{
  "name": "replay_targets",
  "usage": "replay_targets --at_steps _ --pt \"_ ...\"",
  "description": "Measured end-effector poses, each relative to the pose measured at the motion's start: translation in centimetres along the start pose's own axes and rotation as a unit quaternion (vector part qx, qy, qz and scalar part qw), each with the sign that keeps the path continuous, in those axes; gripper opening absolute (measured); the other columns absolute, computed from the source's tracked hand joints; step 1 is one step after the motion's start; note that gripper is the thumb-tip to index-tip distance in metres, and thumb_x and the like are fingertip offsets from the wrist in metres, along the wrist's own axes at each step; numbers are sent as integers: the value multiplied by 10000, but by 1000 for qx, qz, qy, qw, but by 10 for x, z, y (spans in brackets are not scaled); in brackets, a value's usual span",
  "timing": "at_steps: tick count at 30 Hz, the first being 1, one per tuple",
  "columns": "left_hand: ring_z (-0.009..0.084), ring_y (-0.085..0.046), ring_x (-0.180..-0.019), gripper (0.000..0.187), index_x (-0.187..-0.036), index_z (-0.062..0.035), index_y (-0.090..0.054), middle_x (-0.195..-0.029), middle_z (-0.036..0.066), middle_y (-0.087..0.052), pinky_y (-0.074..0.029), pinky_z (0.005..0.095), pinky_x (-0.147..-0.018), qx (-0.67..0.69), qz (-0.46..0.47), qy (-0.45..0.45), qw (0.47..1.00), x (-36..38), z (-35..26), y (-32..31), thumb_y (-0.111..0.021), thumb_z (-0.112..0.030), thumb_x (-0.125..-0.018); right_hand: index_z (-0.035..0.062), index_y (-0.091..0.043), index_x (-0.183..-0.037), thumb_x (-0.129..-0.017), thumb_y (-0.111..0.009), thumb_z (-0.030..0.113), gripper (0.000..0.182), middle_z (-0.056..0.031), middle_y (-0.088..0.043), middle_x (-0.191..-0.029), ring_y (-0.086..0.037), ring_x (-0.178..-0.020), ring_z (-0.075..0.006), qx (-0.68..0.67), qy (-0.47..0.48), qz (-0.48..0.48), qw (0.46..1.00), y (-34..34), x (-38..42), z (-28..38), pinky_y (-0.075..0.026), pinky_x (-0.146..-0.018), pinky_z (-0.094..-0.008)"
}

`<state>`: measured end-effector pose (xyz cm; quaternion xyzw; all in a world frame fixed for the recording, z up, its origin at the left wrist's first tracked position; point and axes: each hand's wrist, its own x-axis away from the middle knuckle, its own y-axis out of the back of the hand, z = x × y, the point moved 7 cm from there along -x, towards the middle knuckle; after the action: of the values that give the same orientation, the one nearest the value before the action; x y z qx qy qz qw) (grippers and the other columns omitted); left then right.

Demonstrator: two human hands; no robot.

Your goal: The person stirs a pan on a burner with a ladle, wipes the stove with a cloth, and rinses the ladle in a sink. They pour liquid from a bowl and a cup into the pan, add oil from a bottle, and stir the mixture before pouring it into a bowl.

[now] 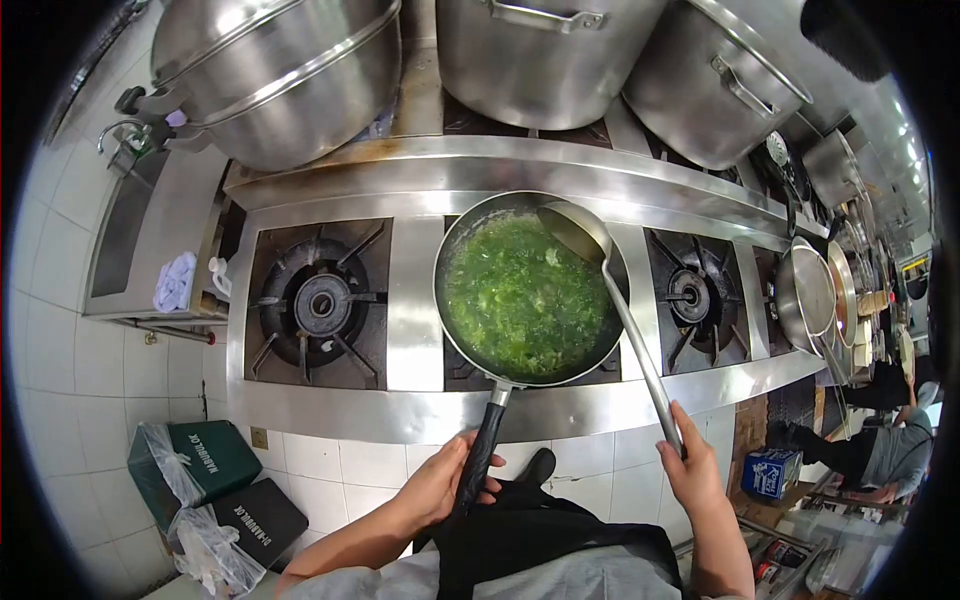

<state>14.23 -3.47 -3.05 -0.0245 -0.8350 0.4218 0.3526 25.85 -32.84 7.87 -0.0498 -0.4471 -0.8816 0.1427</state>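
Observation:
A deep frying pan (440, 315) sits on the middle burner, with bubbling green soup of chopped leafy greens (530, 300) in it. My left hand (447, 480) is wrapped round the pan's black handle (482, 455), which points toward my body. In my right hand (692, 468) is the long metal shaft of a ladle (640, 345). The ladle's bowl rests tilted at the far right inside of the pan, partly over the soup.
Burners flank the pan at left (322, 303) and right (690, 294). Large steel pots (545, 60) stand on the raised back ledge. A green bin (205, 460) and a black bin (262, 525) stand at lower left. Another person (890, 460) is at far right, near more pans (805, 290).

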Motion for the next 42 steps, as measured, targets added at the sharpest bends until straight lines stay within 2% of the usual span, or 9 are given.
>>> replay_targets --at_steps 7,15,22,26,28,30,33,38,42 --pt "86 -448 -546 291 -1132 -148 -417 -831 43 -519 -343 204 -430 -9 -35 39 999 3 14 -2 -383 -410 -1009 117 -414 -1392 -858 -624 106 574 -283 -629 -1027 -632 -945 -411 6 20 21 1000 -14 -30 13 -500 -789 -403" --pt "65 -385 -490 319 -1182 -188 -468 -775 20 -492 -251 176 -357 -48 -69 29 996 1 11 8 -443 -435 -983 178 -400 -1406 -860 -619 169 589 -236 -647 -926 -633 -832 -406 92 59 82 991 -9 -43 28 -497 -730 -457" --pt "55 -376 -479 333 -1131 -169 -488 -767 17 -503 -242 167 -347 -94 -110 18 989 11 -11 18 -465 -458 -967 247 -422 -1386 -861 -610 225 558 -124 -588 -751 -614 -610 -324 317 255 25 913 14 -20 36 -508 -560 -430" --pt "108 -456 -487 364 -1069 -121 -505 -849 50 -576 -394 202 -422 -222 -157 -24 962 11 -21 30 -466 -468 -965 256 -434 -1378 -850 -626 219 563 -115 -581 -740 -605 -579 -325 345 275 25 897 46 11 31 -502 -537 -435" --pt "223 -603 -823 551 -1312 -79 -417 -1046 140 -569 -525 344 -719 -372 -186 -91 905 3 -42 66 -471 -493 -953 255 -432 -1381 -847 -630 212 571 -118 -581 -744 -607 -594 -331 322 265 18 909 64 29 26 -501 -549 -441" --pt "242 -563 -1011 642 -1397 -91 -348 -1180 163 -518 -492 416 -832 -402 -263 -126 868 27 -70 56 -471 -525 -941 255 -429 -1385 -844 -634 204 580 -122 -582 -748 -608 -608 -336 296 257 13 920 71 37 18 -501 -562 -448" --pt "255 -527 -1081 625 -1398 -116 -355 -1202 154 -519 -467 452 -871 -354 -242 -104 897 43 -78 39 -458 -534 -944 250 -416 -1397 -843 -633 187 598 -134 -589 -763 -610 -649 -353 221 234 -19 947 78 35 10 -501 -597 -456" --pt "226 -572 -977 611 -1327 -91 -407 -1161 124 -556 -506 416 -814 -353 -192 -59 914 22 -45 31 -471 -552 -931 240 -404 -1406 -852 -614 183 595 -157 -610 -812 -618 -718 -366 200 226 -80 950 59 -6 -1 -502 -651 -463" --pt "150 -593 -680 447 -1231 -102 -460 -976 79 -610 -513 266 -540 -222 -111 -47 967 11 -25 7 -481 -457 -961 252 -406 -1402 -859 -607 211 580 -171 -620 -853 -624 -754 -362 237 203 -49 949 45 -44 0 -509 -690 -459"
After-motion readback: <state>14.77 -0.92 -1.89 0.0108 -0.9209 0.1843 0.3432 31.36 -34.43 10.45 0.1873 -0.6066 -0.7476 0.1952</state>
